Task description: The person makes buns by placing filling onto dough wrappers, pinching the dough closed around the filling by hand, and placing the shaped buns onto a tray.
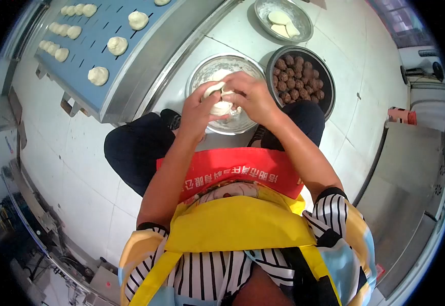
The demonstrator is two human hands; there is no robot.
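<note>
My left hand (197, 111) and my right hand (257, 98) both grip a white dough bun (221, 108), the left from its side and the right with pinched fingers at its upper edge. Part of the dough and any filling are hidden by the fingers. Below them is a steel bowl (240, 122) dusted with flour, with pale dough or flour inside. Right of it, a dark-rimmed bowl (330, 86) contains several brown filling balls (295, 81). Farther back, another steel bowl (263, 23) has several flat dough pieces (282, 23).
At upper left, a blue slotted conveyor (87, 46) with a metal side rail (130, 81) carries several shaped buns (117, 46). A steel cabinet (401, 168) stands at right, and machinery (44, 229) lies at lower left. The floor (79, 168) is white tile.
</note>
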